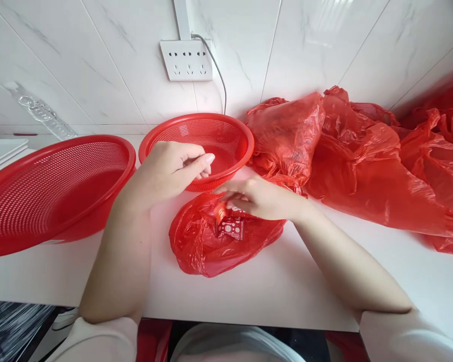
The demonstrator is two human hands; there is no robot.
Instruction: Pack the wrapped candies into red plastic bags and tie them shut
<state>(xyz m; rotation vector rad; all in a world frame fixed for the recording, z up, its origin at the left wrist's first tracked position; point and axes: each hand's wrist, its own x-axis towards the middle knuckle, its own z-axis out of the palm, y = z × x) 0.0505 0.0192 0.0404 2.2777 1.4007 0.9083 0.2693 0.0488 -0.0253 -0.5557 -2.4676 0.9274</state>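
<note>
Two hands worked over a red plastic bag (211, 246) at mid-frame on the white desk (287, 291).

Two red mesh baskets, the small one (226, 136) upper center and the large one (53, 186) at left, and heaped red bags (362, 156) at right hemmed it in; bare desk lay along the lower edge. The right hand (260, 198) pinched a red wrapper (219, 211) at the bag's mouth; the left hand (173, 168) hovered curled, thumb meeting fingertips, holding nothing visible.

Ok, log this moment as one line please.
left hand: curled, over small basket | right hand: in red bag, fingers at small packets | big basket left
</note>
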